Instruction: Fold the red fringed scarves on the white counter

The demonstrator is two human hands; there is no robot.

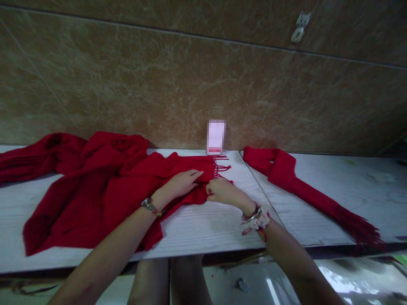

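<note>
A large red scarf (pixel 124 195) lies loosely bunched on the white table, its fringed end pointing right. My left hand (pixel 182 183) rests on the scarf near that end, fingers stretched out over the cloth. Just right of it, my right hand (pixel 225 190) is closed on the scarf's end beside the fringe, its fingers curled. Part of the fringe is hidden behind this hand.
On the right lies a narrow folded red scarf (pixel 305 192) with its fringe near the front edge. A pixelated pink-white rectangular item (pixel 216 136) stands against the brown marbled wall (pixel 133 84). More red cloth (pixel 41 156) spreads far left on the white table (pixel 190 233).
</note>
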